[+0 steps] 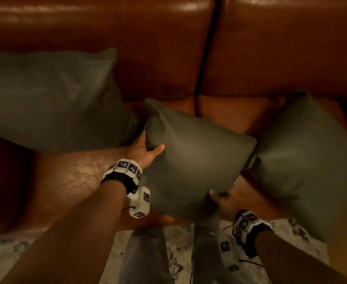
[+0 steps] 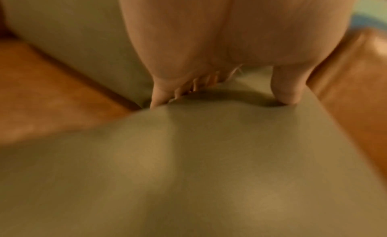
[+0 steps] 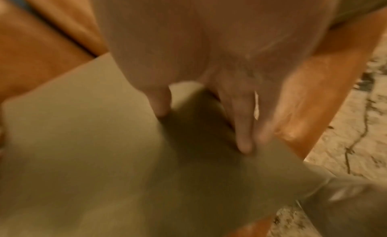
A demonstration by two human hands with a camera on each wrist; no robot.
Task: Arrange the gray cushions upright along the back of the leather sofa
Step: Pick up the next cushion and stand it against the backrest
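Three gray cushions lie on the brown leather sofa (image 1: 152, 37). The middle cushion (image 1: 197, 156) is tilted over the seat, held between both hands. My left hand (image 1: 146, 150) grips its left edge, thumb (image 2: 286, 93) on the front face and fingers hidden behind (image 2: 188, 157). My right hand (image 1: 219, 199) pinches its lower right corner, thumb (image 3: 161, 104) on the cloth (image 3: 94, 141), and this view is blurred. The left cushion (image 1: 51, 99) leans against the backrest. The right cushion (image 1: 307, 152) lies tilted on the seat, touching the middle one.
The seat's front edge (image 1: 164, 220) runs just behind my legs in gray trousers (image 1: 148, 257). A pale patterned rug (image 1: 4, 255) covers the floor. A dark gap (image 1: 205, 54) splits the two back cushions of the sofa.
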